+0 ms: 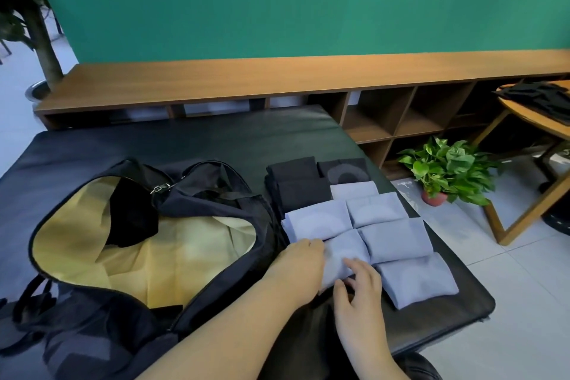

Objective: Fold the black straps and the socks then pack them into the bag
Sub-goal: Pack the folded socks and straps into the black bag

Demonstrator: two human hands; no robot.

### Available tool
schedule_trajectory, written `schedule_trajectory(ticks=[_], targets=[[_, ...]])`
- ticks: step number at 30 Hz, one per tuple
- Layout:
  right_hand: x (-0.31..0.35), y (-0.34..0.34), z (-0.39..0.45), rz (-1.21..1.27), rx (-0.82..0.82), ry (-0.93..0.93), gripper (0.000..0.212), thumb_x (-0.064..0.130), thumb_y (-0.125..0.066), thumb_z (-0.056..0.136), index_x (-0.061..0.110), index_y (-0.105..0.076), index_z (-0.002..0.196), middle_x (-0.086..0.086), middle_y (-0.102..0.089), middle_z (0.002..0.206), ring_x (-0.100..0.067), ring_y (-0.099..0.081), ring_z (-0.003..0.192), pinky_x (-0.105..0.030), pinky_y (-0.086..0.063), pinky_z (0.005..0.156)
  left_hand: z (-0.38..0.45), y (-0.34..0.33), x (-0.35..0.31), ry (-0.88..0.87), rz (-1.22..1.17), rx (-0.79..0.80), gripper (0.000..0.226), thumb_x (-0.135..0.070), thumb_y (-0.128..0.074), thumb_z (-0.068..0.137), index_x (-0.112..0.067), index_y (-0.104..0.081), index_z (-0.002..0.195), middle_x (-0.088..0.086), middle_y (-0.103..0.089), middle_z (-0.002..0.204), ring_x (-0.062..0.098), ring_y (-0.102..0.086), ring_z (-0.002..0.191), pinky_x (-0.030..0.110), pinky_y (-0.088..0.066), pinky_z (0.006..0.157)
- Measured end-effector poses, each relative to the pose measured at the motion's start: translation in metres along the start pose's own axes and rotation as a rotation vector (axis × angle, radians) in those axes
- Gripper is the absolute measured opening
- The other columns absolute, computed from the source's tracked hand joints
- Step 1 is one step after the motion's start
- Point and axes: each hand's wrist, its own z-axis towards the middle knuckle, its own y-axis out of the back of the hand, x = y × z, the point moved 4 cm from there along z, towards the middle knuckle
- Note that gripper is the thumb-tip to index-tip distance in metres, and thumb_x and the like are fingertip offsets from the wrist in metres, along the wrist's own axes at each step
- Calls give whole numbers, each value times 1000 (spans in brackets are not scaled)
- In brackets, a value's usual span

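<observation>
green wall behind, a long wooden shelf unit along its foot, a potted plant on the tiled floor to the right. work surface is a black padded mat.

on the mat, left: the bag, unzipped and lying open, yellow lining exposed, one dark item already inside; whether it is a strap cannot be told. right of the bag: folded pale blue socks laid in rows, touching one another, with folded black pieces at the far end of the rows.

left hand rests on the nearest sock bundle, fingers curled over its left edge, tips hidden under the hand. right hand touches the same bundle from the near side, fingers loosely spread, thumb apart; not gripping.

judgement: folding appears finished or nearly so; the step in hand is settling or gathering this bundle for packing. the next move calls for a firm two-sided hold so the fold does not open, then a short carry left into the bag opening.
</observation>
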Motion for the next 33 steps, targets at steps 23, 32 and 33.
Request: schedule_trajectory(ticks=[23, 32, 33], targets=[[14, 9, -30, 98, -73, 221, 33, 10, -53, 93, 41, -45, 98, 31, -33, 124, 7, -38, 118, -18, -34, 97, -52, 12, -11, -10, -750, -133, 35, -26, -48, 96, -49, -33, 118, -8, -40, 68, 4, -36, 53, 14, -30, 48], [101, 1, -41, 181, -13, 426, 20, 40, -50, 80, 46, -50, 98, 36, -36, 122, 8, -44, 111, -5, -38, 81, -97, 69, 13, -23, -870, -448, 36, -10, -50, 94, -44, -56, 103, -22, -55, 100, -14, -48, 80, 6, -34, 69], [111, -2, -42, 166, 10, 454, 20, 38, -51, 81, 46, -49, 99, 34, -36, 123, 9, -44, 111, -5, -38, 81, -104, 75, 19, -10, -895, -489, 36, -8, -51, 94, -43, -57, 102, -22, -56, 100, -13, -49, 80, 7, -35, 69]])
